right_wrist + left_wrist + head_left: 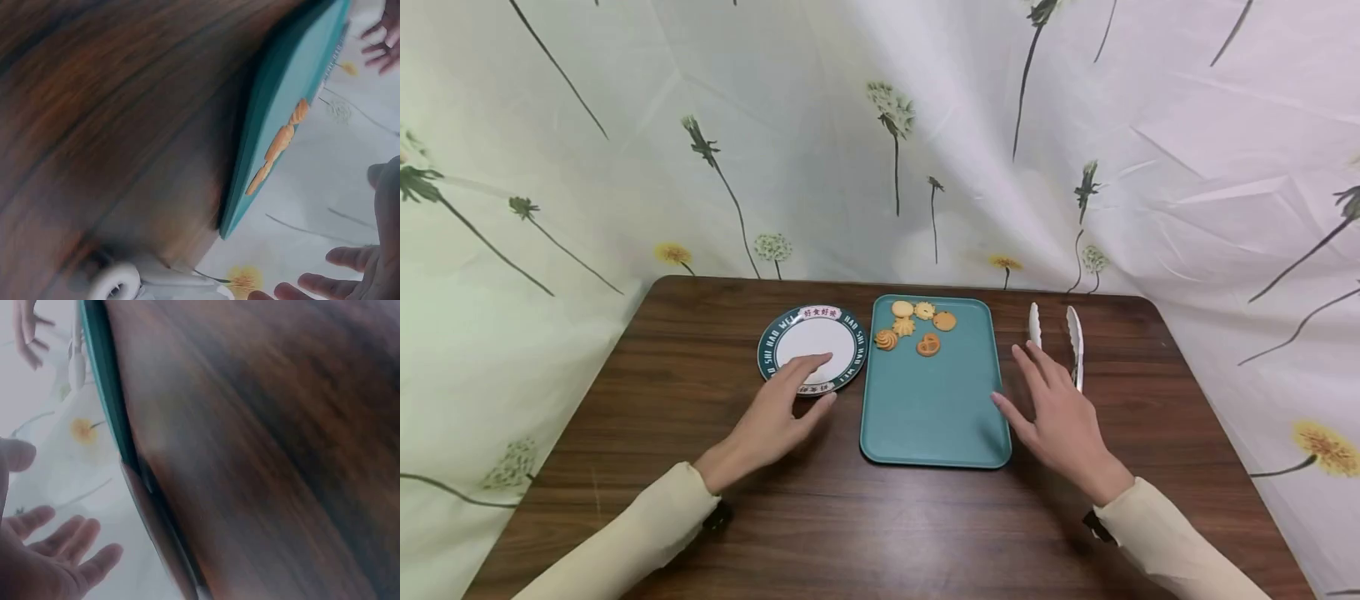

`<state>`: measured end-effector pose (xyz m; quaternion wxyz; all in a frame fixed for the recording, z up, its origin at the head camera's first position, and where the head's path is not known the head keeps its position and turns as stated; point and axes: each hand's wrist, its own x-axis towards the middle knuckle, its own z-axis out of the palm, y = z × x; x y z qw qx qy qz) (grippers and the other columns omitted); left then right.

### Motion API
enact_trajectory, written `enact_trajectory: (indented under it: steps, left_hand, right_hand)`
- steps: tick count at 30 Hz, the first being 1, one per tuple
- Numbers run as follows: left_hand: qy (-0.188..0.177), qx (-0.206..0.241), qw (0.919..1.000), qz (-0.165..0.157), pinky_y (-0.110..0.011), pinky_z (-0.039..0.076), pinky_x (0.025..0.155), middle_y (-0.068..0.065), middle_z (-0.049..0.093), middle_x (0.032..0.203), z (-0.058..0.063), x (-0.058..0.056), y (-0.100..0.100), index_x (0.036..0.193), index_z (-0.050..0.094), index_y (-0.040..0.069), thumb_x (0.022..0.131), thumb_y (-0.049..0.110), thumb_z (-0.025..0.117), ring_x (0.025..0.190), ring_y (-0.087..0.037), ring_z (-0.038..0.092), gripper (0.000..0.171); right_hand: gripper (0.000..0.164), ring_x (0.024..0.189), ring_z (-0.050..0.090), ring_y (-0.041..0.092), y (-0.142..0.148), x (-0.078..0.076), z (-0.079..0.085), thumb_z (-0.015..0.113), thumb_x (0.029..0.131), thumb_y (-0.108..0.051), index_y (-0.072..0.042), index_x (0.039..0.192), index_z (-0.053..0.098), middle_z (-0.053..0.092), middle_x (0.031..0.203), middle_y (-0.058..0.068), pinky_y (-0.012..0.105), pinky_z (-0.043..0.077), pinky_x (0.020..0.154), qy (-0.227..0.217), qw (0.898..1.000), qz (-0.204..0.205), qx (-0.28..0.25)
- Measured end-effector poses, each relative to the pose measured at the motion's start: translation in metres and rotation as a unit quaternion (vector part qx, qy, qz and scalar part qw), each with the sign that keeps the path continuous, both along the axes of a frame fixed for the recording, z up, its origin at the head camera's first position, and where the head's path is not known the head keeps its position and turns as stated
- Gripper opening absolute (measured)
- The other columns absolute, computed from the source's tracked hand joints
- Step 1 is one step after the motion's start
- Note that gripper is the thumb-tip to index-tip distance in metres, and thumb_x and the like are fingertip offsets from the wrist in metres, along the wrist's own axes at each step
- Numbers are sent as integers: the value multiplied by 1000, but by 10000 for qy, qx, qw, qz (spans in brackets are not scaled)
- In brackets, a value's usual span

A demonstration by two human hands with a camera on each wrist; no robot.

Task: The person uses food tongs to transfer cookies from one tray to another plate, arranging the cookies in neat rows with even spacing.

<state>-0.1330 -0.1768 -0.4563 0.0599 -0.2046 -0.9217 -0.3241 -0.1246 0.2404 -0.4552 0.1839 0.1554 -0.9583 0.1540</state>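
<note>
My left hand hovers over the near edge of a round plate with a white centre and a dark green lettered rim. Its fingers are relaxed and hold nothing. My right hand, fingers spread and nothing in its grasp, is above the table between a teal tray and a pair of white-tipped tongs. The hand covers the lower part of the tongs in the head view; their ring end shows faintly in the left wrist view. Several cookies lie at the far end of the tray.
The dark wooden table carries the plate at left, the tray in the middle and the tongs at right. A white cloth printed with dandelions hangs behind the table and along its sides.
</note>
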Motion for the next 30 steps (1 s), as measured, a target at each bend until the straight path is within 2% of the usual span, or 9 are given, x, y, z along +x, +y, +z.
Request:
enact_trajectory:
  steps: [5, 9, 15, 17, 20, 24, 30]
  left_hand:
    - [-39, 527, 9983, 239, -52, 61, 102, -14, 61, 144, -2, -7, -9, 149, 54, 11, 102, 28, 67, 124, -32, 65, 51]
    - [-196, 819, 9956, 407, -50, 65, 94, -16, 62, 143, -4, -10, -15, 146, 55, 10, 103, 26, 66, 119, -33, 67, 47]
    - [-167, 1111, 9905, 789, -47, 67, 84, -18, 67, 135, -9, -17, -23, 140, 60, 7, 102, 21, 67, 107, -30, 70, 41]
    - [-141, 1130, 9892, 920, -42, 67, 82, -18, 69, 132, -10, -20, -25, 138, 61, 5, 102, 20, 68, 103, -29, 71, 40]
    - [-162, 1142, 9874, 1086, -29, 65, 77, -18, 71, 128, -12, -23, -28, 135, 63, 3, 101, 19, 68, 99, -27, 71, 38]
    - [-239, 1132, 9853, 1257, -14, 56, 71, -19, 71, 124, -13, -26, -33, 134, 62, 0, 102, 19, 67, 93, -26, 68, 38]
    - [-364, 802, 9826, 1634, -20, 49, 68, -21, 63, 120, -15, -26, -39, 138, 60, 0, 103, 25, 66, 88, -26, 62, 44]
  right_hand:
    - [70, 133, 56, 40, 6, -6, -2, 65, 101, -48, -14, 158, 45, 50, 156, 17, 66, 62, 78, -288, 9979, -215, -531]
    - [66, 126, 61, 40, 13, -10, -4, 68, 100, -42, -10, 154, 48, 54, 151, 17, 66, 60, 80, -294, 9967, -323, -683]
    - [63, 113, 65, 40, 20, -15, -6, 70, 99, -38, -7, 151, 51, 58, 144, 19, 65, 58, 77, -375, 9949, -504, -785]
    - [64, 113, 65, 40, 22, -16, -7, 70, 99, -38, -7, 151, 51, 58, 143, 19, 65, 58, 77, -422, 9940, -572, -827]
    - [64, 110, 66, 41, 25, -18, -8, 70, 99, -38, -6, 151, 51, 59, 143, 19, 64, 58, 76, -478, 9928, -679, -867]
    - [64, 103, 70, 38, 29, -19, -9, 69, 100, -39, -6, 151, 51, 60, 138, 20, 60, 60, 69, -572, 9908, -812, -915]
    - [64, 89, 71, 31, 34, -21, -10, 70, 98, -41, -8, 150, 52, 61, 133, 19, 44, 55, 54, -623, 9890, -1029, -864]
